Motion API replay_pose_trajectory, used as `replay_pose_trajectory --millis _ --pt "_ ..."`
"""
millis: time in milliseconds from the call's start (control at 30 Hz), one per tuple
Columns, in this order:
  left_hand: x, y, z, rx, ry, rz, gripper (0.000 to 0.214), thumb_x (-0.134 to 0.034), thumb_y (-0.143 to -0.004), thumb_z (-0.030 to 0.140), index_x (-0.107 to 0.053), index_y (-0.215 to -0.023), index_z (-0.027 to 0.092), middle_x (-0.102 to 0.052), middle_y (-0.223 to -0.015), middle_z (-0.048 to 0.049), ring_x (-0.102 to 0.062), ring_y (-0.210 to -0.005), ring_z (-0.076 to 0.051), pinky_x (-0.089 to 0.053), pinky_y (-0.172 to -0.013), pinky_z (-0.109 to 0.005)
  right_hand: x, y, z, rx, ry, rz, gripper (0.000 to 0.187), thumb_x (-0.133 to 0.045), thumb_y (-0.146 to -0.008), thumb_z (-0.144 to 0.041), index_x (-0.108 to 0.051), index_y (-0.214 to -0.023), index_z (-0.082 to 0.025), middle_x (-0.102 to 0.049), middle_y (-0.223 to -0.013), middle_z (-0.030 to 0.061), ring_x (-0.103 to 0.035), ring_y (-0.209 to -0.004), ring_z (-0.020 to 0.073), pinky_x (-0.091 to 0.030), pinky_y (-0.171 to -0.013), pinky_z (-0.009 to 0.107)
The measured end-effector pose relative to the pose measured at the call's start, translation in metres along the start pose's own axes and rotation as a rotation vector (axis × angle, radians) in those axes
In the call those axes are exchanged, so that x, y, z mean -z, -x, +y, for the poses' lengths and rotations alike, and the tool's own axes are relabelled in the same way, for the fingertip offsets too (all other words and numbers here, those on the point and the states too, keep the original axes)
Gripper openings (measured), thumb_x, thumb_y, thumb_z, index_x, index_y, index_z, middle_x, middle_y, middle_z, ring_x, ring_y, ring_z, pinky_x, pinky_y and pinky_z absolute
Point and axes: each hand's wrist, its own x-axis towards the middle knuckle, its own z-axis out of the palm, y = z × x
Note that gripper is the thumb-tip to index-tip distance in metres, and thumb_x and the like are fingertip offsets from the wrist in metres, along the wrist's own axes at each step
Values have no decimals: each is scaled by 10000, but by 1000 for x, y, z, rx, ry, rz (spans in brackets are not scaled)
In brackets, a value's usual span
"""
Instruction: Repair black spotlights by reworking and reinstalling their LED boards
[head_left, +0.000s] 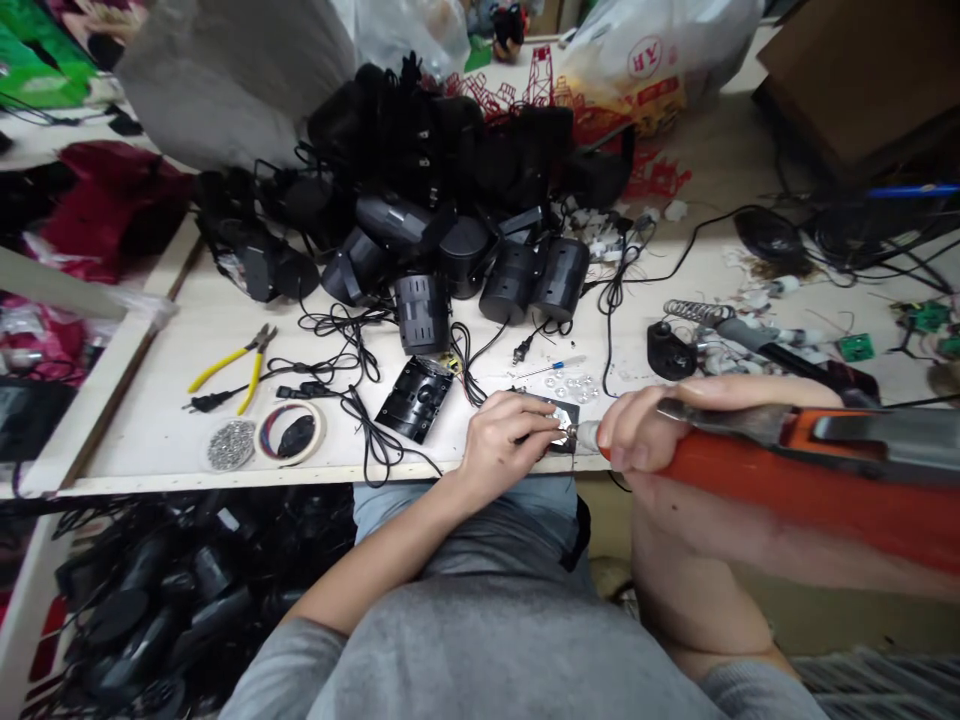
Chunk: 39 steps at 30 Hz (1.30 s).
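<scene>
Right of the casing (414,402), the left hand (504,435) has its fingers at the plate (571,411); whether they pinch it, I cannot tell. The right hand (645,428) wraps the driver (720,462), its tip at the plate. Left of the casing lie tape (321,436) and pliers (259,346); behind it sits a housing (422,316).

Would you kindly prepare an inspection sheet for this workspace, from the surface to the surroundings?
Surface: pale tabletop, largely covered with parts.
Job's things: orange-red tool, its tip at a small dark piece.
Clutter: black housings, yellow-handled pliers, tape roll, small metal pieces.
Hands: right hand grips the tool; left hand is at the dark piece, exact hold unclear.
Cables: black cables, loosely looped.
Surroundings: plastic bags behind; black parts heaped below, at left.
</scene>
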Motion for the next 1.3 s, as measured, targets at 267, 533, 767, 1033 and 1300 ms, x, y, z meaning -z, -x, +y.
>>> replay_pose_trajectory --millis 267,533,767,1033,1300 --pt "4 2 0 -3 -22 -7 104 -665 -943 228 -755 -892 211 -787 -920 -51 -715 -847 -173 -571 -801 -341 -10 -1 13 83 -98 68 294 -617 -882 -404 -748 -1071 -221 -633 -598 41 -561 -496 223 -464 -457 383" --pt "7 1 -1 -35 -13 -50 96 -652 -944 170 -735 -895 175 -783 -916 -49 -708 -844 -170 -561 -802 -320 -14 -5 12 62 -90 -50 546 -535 -902 -661 -735 -1108 -196 -645 -651 45 -598 -533 219 -489 -488 381" --pt "9 0 -3 -23 -16 2 108 -663 -947 206 -725 -861 186 -772 -858 -38 -703 -801 -156 -556 -764 -298 -17 -7 14 59 -59 -25 422 -565 -946 -547 -728 -1108 -193 -647 -643 40 -595 -537 219 -497 -517 385" --pt "10 1 -7 -2 0 6 150 -656 -963 249 -734 -856 180 -773 -845 -41 -700 -803 -154 -540 -769 -300 -12 -11 12 -17 -112 -92 391 -583 -953 -505 -729 -1141 -195 -690 -701 51 -635 -613 229 -530 -600 395" --pt "9 0 -8 6 -6 17 130 -672 -947 229 -737 -844 182 -773 -839 -42 -697 -801 -159 -531 -773 -315 -12 -10 13 -36 -67 -84 328 -591 -956 -478 -722 -1140 -240 -690 -693 23 -635 -610 229 -539 -624 413"
